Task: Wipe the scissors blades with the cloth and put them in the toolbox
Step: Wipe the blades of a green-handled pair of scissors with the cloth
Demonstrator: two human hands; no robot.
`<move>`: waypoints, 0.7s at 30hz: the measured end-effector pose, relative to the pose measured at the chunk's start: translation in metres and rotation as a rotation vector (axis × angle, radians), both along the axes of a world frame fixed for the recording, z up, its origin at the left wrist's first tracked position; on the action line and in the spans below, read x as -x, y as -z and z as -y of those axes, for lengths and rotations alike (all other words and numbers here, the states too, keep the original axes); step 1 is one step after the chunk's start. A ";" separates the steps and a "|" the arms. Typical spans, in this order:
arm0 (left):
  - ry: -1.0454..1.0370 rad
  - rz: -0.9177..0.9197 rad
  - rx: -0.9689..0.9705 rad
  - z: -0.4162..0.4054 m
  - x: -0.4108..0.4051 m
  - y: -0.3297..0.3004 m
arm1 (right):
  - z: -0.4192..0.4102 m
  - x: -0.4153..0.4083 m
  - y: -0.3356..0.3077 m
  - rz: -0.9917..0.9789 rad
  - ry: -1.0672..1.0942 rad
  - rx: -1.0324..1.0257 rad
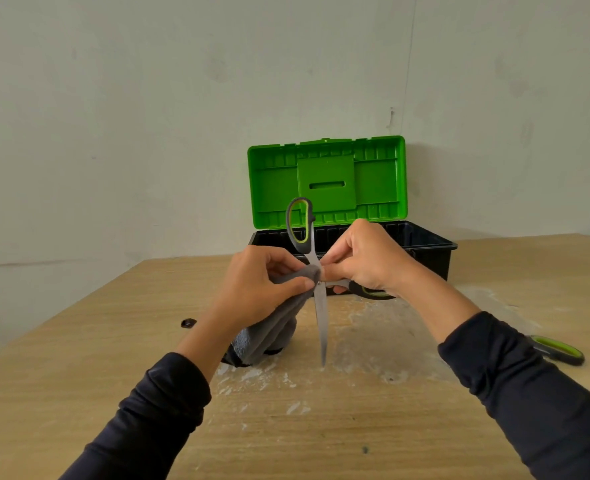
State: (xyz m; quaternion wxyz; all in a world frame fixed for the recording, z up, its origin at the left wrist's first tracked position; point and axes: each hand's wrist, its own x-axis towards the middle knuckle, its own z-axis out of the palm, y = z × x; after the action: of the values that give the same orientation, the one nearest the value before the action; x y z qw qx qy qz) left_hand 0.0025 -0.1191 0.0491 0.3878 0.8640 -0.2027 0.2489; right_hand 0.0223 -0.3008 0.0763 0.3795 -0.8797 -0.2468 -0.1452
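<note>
- A pair of scissors (316, 271) with grey-and-green handles is held opened wide above the wooden surface (79, 358), one blade pointing down, its tip close over a white-dusted patch.
- One handle loop is raised in front of the toolbox; the other handle is gripped by the right hand (366, 261), whose fingers are curled round it near the pivot.
- A grey cloth (272, 330) is pinched by the left hand (262, 289) against the scissors at the pivot — thumb on the near side, fingers curled behind. The second blade cannot be seen where the cloth covers it.
- The rest of the cloth hangs from the left hand, its lower end bunched on the surface.
- The toolbox (425, 244) is set behind the hands, against a pale wall (113, 116), with its black base open and its green lid (328, 181) standing upright; what lies inside cannot be made out.
- A second green-and-grey handle (560, 351) lies on the surface at the right, partly hidden behind the right sleeve (528, 393).
- A small dark object (188, 323) is seen on the surface left of the left wrist — too small to identify.
- Dark long sleeves are worn on both arms.
- No brand, label or readable writing can be made out on the toolbox, the scissors or the cloth.
</note>
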 end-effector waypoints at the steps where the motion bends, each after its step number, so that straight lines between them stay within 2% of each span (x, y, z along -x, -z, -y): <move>1: 0.018 -0.002 -0.007 0.002 0.000 0.001 | -0.001 0.000 0.001 -0.003 -0.002 0.010; 6: -0.013 0.046 -0.015 0.004 -0.001 0.003 | -0.003 0.000 0.001 -0.001 0.016 -0.013; 15: -0.081 0.065 0.109 0.001 -0.001 0.004 | -0.007 0.001 0.005 -0.003 -0.009 -0.055; 21: 0.053 0.064 -0.054 0.001 0.002 0.001 | -0.002 -0.003 0.007 -0.093 0.044 -0.142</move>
State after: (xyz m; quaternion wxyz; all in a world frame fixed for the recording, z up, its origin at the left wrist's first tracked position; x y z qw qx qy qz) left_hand 0.0005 -0.1199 0.0483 0.3642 0.8601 -0.2446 0.2604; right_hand 0.0257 -0.2990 0.0691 0.4489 -0.8616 -0.1985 -0.1295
